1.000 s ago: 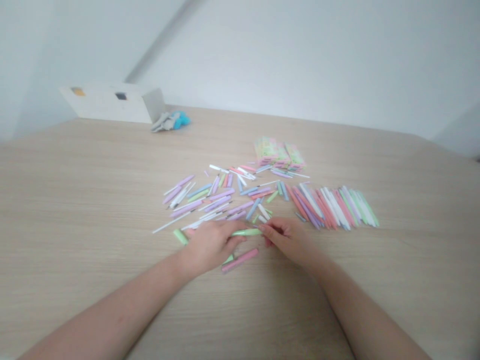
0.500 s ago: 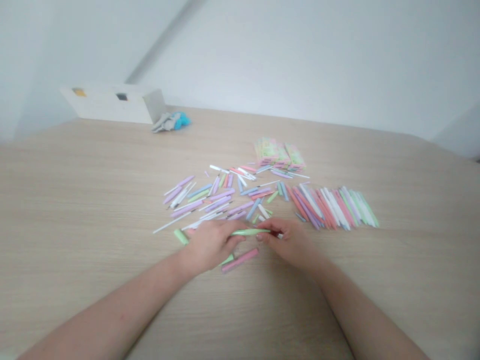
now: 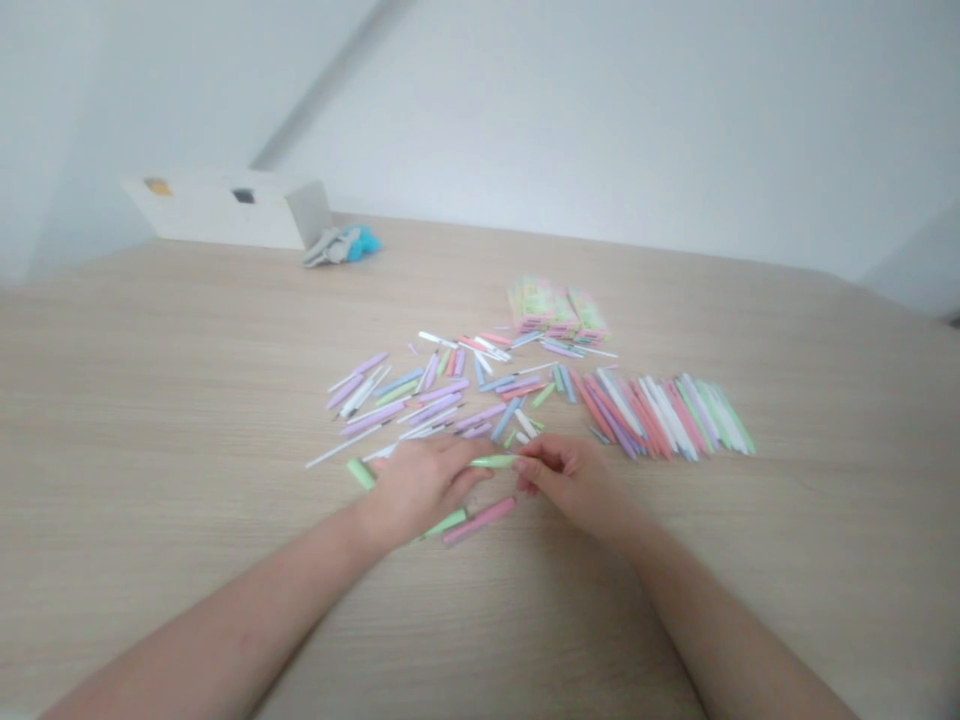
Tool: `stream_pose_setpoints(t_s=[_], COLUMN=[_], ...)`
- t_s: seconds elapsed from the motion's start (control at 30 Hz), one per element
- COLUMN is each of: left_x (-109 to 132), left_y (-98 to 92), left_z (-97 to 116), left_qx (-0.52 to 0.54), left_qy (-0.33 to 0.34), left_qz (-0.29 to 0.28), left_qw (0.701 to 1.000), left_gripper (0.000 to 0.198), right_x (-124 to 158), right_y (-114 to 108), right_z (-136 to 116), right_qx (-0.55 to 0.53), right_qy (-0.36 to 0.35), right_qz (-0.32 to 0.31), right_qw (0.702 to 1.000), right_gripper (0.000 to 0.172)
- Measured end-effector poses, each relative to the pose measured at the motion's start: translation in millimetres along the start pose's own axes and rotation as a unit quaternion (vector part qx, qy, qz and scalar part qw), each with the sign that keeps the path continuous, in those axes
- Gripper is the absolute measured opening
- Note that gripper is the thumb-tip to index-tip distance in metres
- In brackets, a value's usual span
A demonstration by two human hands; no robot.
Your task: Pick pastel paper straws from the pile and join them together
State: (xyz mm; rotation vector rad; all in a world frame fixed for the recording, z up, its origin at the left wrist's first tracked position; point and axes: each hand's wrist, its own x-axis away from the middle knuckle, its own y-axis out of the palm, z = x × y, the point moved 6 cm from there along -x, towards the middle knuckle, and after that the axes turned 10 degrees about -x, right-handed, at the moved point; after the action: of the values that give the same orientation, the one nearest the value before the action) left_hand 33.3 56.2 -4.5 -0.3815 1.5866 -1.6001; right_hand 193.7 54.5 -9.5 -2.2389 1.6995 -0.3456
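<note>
A light green pen barrel (image 3: 493, 462) lies level between my two hands. My left hand (image 3: 420, 485) is closed on its left part, thumb and fingers pinching it. The fingertips of my right hand (image 3: 566, 478) close on its right end; whether they also hold a small part is hidden. Just below, a pink pen piece (image 3: 480, 521) and a green pen piece (image 3: 448, 522) rest on the table, the green one partly under my left hand. Another green piece (image 3: 361, 474) lies left of that hand.
Loose pen barrels, caps and white refills (image 3: 435, 400) are scattered beyond my hands. To the right, pens (image 3: 667, 415) lie in a slanted row. Stacked colourful packets (image 3: 559, 308) sit farther back. A white box (image 3: 225, 212) and a grey-blue crumpled glove-like item (image 3: 341, 245) stand at the back left.
My right hand has shifted slightly left along the green barrel, so less of it shows between my hands. The pieces on the table look unmoved.
</note>
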Motion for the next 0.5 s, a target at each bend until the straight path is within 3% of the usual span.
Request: stream_pose_setpoints(t_s=[0.07, 0.3, 0.5], left_x=[-1.2, -4.4, -4.7], left_y=[-1.7, -0.8, 1.2], left_z=[-2.7, -12.7, -14.2], left_qx=[-0.013, 0.025, 0.103], left_qy=[-0.019, -0.056, -0.048], left_qz=[-0.004, -0.027, 0.011], left_qw=[1.000, 0.998, 0.994], left_gripper=[0.036, 0.032, 0.023], right_x=[0.6, 1.9, 2.8], right_y=[-4.1, -16.6, -13.5], right_z=[-1.9, -2.4, -4.8], right_qx=[0.008, 0.038, 0.035], right_qy=[-0.010, -0.038, -0.033], right_qz=[0.014, 0.051, 0.041], right_qw=[1.000, 0.997, 0.998], right_gripper=[0.018, 0.019, 0.021])
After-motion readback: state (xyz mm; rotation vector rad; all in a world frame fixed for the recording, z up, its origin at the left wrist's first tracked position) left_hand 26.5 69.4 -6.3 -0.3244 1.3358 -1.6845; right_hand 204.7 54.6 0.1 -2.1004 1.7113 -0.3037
